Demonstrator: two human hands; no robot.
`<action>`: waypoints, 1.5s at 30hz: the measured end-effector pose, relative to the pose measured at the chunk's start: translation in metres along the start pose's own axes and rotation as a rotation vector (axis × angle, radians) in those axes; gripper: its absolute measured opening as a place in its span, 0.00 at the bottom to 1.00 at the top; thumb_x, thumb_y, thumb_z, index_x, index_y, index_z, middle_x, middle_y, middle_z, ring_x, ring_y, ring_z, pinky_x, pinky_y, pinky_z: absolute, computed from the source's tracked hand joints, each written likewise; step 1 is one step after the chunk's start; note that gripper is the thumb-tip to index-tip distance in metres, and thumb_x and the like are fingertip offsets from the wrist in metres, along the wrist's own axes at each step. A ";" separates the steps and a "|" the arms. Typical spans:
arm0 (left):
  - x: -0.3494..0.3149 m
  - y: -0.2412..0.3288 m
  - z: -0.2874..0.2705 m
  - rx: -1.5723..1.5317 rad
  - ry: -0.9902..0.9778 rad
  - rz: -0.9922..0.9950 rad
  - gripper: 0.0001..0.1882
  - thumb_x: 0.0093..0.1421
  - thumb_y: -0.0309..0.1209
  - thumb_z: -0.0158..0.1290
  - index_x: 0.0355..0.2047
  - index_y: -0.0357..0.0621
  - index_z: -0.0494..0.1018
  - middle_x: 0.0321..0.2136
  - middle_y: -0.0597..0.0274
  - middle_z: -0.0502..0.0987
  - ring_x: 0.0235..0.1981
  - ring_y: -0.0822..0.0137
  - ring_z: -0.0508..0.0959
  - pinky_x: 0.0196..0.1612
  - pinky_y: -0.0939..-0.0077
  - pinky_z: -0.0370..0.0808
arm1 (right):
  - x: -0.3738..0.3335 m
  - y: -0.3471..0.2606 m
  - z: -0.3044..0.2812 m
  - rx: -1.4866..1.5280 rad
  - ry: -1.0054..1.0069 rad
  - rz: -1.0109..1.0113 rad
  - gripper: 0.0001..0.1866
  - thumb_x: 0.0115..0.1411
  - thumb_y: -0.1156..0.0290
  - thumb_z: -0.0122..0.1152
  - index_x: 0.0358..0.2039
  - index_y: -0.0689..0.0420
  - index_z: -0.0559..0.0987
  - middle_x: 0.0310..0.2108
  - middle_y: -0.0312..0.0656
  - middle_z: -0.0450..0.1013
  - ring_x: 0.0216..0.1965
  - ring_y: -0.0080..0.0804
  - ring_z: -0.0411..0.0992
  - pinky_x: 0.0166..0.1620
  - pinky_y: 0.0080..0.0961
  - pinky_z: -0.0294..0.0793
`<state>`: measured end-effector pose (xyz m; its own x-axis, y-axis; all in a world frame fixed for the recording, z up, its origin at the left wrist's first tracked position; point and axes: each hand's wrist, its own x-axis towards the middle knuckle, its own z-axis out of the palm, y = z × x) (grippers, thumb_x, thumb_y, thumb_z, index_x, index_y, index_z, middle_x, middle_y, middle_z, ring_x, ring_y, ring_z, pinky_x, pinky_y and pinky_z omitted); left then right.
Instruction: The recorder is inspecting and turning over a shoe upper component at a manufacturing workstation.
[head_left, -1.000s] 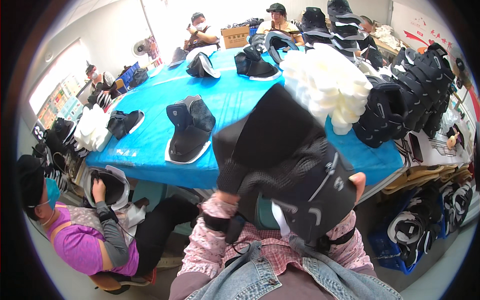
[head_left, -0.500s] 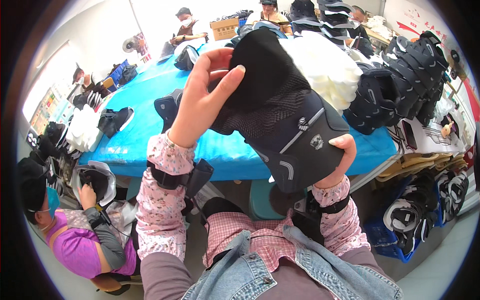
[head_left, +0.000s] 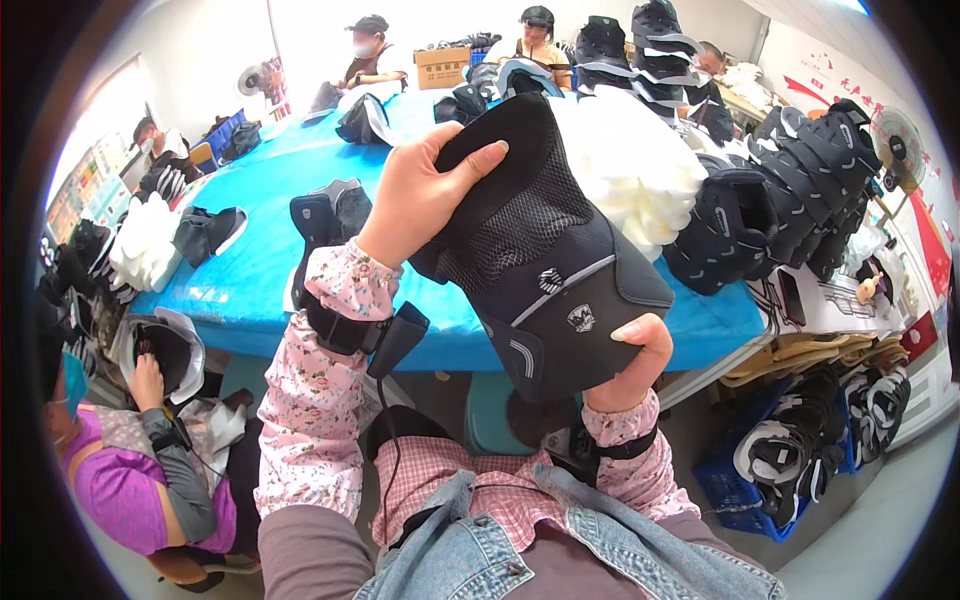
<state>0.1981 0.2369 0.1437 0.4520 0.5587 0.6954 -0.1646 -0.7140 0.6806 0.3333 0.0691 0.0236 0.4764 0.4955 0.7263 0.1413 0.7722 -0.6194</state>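
Observation:
Between my hands hangs a tilted black fabric piece [head_left: 555, 290] with a mesh panel, a pale trim line and a silver shield emblem. My left hand [head_left: 425, 185] pinches the dark flap at its upper end, thumb on the face, other fingers behind. My right hand [head_left: 635, 360] grips the lower right end. Its thumb lies flat near the emblem, and the other fingers are hidden behind the piece. Beyond my left forearm, a similar black piece [head_left: 328, 215] lies on the blue-covered table [head_left: 250, 300].
Nested black pieces [head_left: 800, 200] fill the table's right side, beside a white padded stack [head_left: 630, 150]. Blue crates [head_left: 725, 485] with more pieces stand on the floor at right. A co-worker in purple [head_left: 120, 480] sits close at left; several others sit around the table.
The whole view has shifted, with the table now further left and lower. My left thumb has closed onto the upper flap, which has come down. My right hand still grips the lower end.

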 end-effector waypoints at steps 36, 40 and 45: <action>-0.039 0.046 0.023 0.442 -0.295 0.116 0.18 0.39 0.36 0.63 0.23 0.34 0.70 0.12 0.61 0.65 0.15 0.73 0.67 0.20 0.81 0.64 | 0.046 -0.007 0.009 0.758 -0.001 0.773 0.18 0.56 0.72 0.45 0.46 0.65 0.66 0.43 0.48 0.68 0.44 0.34 0.68 0.48 0.30 0.67; -0.049 0.032 0.031 0.552 -0.126 0.431 0.20 0.36 0.36 0.63 0.27 0.37 0.72 0.28 0.58 0.71 0.29 0.59 0.72 0.30 0.72 0.69 | 0.037 -0.011 0.030 0.802 0.195 0.610 0.19 0.61 0.62 0.41 0.48 0.62 0.64 0.45 0.43 0.67 0.45 0.33 0.67 0.49 0.28 0.66; -0.065 0.034 0.040 0.564 0.134 0.321 0.20 0.36 0.32 0.63 0.31 0.38 0.73 0.30 0.57 0.73 0.31 0.58 0.73 0.33 0.71 0.71 | 0.041 -0.014 0.028 0.776 0.184 0.528 0.19 0.61 0.63 0.44 0.48 0.61 0.65 0.44 0.43 0.68 0.44 0.31 0.68 0.47 0.27 0.68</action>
<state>0.1979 0.1597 0.1129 0.3380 0.3025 0.8912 0.2280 -0.9450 0.2344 0.3263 0.0897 0.0701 0.4526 0.8360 0.3102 -0.7141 0.5481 -0.4355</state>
